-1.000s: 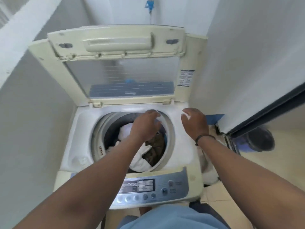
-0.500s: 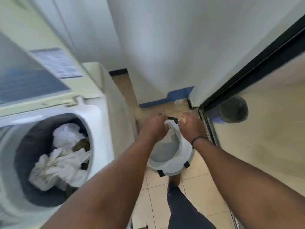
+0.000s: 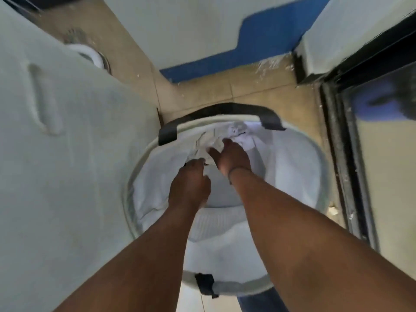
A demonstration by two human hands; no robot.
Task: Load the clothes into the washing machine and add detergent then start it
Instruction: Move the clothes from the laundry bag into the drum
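Note:
I look straight down into a white laundry basket (image 3: 301, 154) with black handles, standing on the tiled floor. Crumpled white clothes (image 3: 238, 134) lie at its far inner side. My left hand (image 3: 191, 183) reaches inside, its fingers curled on the white cloth. My right hand (image 3: 231, 156), a band at the wrist, is deeper in and closes on the same pile. The washing machine's pale side panel (image 3: 67, 154) fills the left; its tub is out of view.
A white wall with a blue base stripe (image 3: 225, 61) stands just behind the basket. A black sliding-door frame (image 3: 337, 143) runs along the right. A drain fitting (image 3: 90, 55) sits on the floor behind the machine.
The view swung from the machine's tub down to the basket on the floor. Both hands left the tub's rim, gripped the basket's edge, and now reach deep inside onto the clothes.

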